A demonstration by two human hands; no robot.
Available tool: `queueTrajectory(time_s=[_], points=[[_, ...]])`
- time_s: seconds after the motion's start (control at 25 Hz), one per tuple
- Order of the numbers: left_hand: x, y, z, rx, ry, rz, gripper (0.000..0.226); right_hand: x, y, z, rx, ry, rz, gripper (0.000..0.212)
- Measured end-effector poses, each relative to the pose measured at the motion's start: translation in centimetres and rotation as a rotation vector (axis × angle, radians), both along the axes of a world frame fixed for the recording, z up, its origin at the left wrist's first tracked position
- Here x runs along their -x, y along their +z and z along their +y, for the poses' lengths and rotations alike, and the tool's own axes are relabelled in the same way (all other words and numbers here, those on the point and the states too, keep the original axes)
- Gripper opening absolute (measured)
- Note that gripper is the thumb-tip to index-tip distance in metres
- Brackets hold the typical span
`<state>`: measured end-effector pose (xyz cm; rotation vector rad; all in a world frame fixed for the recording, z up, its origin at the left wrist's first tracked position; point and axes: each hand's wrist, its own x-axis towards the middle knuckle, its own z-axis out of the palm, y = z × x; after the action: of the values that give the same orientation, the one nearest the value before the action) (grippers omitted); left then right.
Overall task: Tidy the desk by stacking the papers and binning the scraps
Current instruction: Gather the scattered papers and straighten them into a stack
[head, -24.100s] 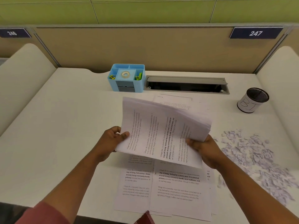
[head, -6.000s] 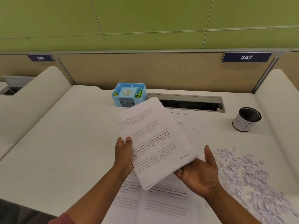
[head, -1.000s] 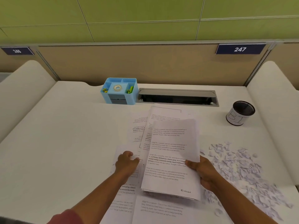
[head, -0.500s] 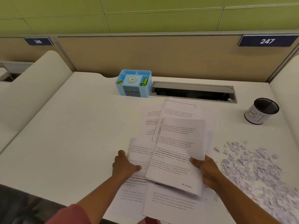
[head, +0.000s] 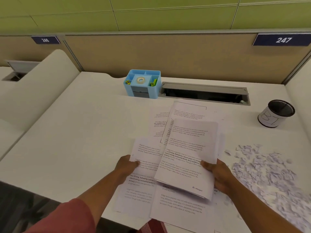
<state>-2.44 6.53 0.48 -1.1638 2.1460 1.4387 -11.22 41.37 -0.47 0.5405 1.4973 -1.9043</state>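
Head view: a stack of papers is gripped at its right edge by the right hand, raised over loose sheets spread on the table. The left hand pinches one loose sheet's edge. Stacking is underway; next, that sheet probably joins the pile. Scraps lie right, the bin beyond. Some sheets overhang the near edge; open room lies left.

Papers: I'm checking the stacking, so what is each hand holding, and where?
The right hand grips the gathered stack by its right edge; the left hand pinches a loose sheet at its left edge.
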Motion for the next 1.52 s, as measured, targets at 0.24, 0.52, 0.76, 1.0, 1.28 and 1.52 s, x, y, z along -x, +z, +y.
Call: queueTrajectory(time_s=[0.24, 0.52, 0.76, 1.0, 1.28, 1.52], points=[[0.1, 3.7, -2.5, 0.198, -0.048, 0.163, 0.012, -0.3, 0.2, 0.0, -0.021, 0.003, 0.042, 0.028], [4.0, 13.3, -3.9, 0.689, -0.286, 0.274, 0.023, -0.9, 0.4, -0.2, -0.044, -0.012, 0.081, 0.032], [5.0, 19.2, -1.5, 0.196, -0.157, 0.491, 0.009, -1.9, 2.0, -1.0, 0.028, -0.029, 0.112, 0.03], [6.1, 11.6, 4.5, -0.066, -0.111, 0.4, 0.008, -3.0, 5.8, -2.6, 0.133, 0.072, 0.211, 0.029], [6.2, 9.2, 6.7, 0.016, -0.101, 0.422, 0.018, -3.4, 7.4, -2.3, 0.199, 0.103, 0.172, 0.035], [5.9, 8.0, 6.7, -0.202, -0.103, 0.283, 0.066, -3.5, 8.4, -2.7, 0.189, 0.116, 0.174, 0.027]])
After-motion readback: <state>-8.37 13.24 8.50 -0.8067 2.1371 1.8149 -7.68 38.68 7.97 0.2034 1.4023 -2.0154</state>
